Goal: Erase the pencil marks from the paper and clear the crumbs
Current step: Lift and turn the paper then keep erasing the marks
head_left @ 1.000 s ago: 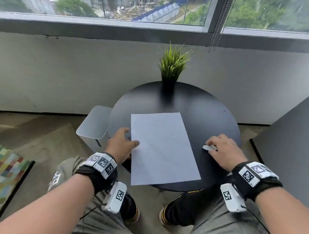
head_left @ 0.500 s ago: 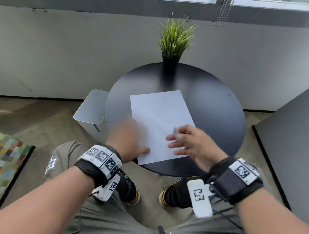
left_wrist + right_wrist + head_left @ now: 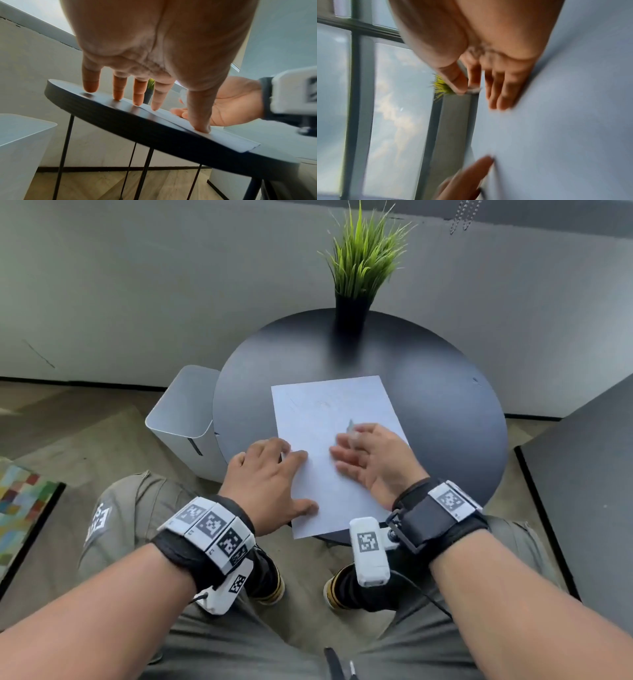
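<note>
The paper (image 3: pixel 334 446) is lying flat on the round black bench (image 3: pixel 445 412), its near edge hanging slightly over the bench's rim. Faint pencil marks (image 3: pixel 323 404) are showing near the sheet's far end. The right hand (image 3: pixel 375 460) is resting on the middle of the sheet, thumb and forefinger pinching a small white eraser (image 3: pixel 351 429) while the other fingers are lying straight on the paper. The left hand (image 3: pixel 265 481) is spread, thumb and forefinger pressing on the paper's left edge and the remaining fingertips (image 3: pixel 118 93) touching the bare bench beside it. A potted grass plant (image 3: pixel 359 265) is standing at the bench's far edge. A white bin (image 3: pixel 181 412) is sitting on the floor just left of the bench.
</note>
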